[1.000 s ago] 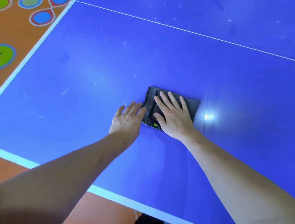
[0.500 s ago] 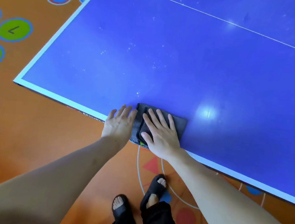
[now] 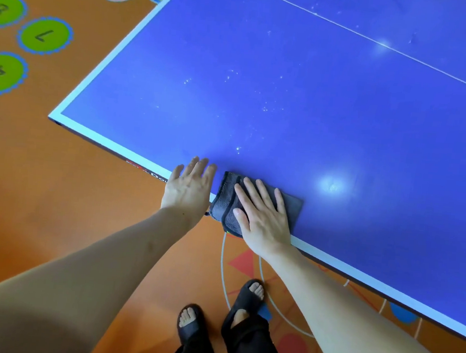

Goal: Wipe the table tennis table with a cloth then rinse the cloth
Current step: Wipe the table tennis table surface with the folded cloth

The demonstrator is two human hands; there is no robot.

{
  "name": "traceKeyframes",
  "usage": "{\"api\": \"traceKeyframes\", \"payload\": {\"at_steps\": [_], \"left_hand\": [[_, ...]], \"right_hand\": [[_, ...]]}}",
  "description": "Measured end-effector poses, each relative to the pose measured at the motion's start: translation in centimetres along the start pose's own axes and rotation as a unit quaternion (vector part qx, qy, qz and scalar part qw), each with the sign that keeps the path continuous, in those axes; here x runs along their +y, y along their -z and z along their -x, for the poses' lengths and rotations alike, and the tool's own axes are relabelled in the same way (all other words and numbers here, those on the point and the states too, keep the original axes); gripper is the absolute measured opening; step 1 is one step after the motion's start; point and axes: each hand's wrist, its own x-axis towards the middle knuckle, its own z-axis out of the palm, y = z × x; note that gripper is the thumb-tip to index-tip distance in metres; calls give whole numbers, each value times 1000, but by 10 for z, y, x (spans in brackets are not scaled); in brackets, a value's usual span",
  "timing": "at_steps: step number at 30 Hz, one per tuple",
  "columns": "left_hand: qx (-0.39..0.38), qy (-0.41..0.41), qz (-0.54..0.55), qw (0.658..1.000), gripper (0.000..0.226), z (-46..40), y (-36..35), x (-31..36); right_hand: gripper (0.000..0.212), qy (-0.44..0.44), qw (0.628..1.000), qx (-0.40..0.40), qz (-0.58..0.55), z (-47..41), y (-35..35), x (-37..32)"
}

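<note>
Cloth lies at the bench's near edge, partly hanging off, under the right hand's flat spread fingers; one more pull could drop it on the floor.

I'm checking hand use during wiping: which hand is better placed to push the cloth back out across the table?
Likely the right hand: it lies flat on the folded dark grey cloth at the blue table tennis table's white near edge. The left hand rests open beside the cloth.
</note>
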Motion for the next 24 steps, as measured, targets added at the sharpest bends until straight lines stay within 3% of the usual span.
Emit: {"api": "traceKeyframes", "payload": {"at_steps": [7,24], "left_hand": [[4,-6,6,1000,55,-43,5,1],[-28,-30,9,999,57,-115,11,13]], "right_hand": [[56,1,1000,2,-9,-5,-1,4],[56,-4,1000,3,-9,-113,3,54]]}}
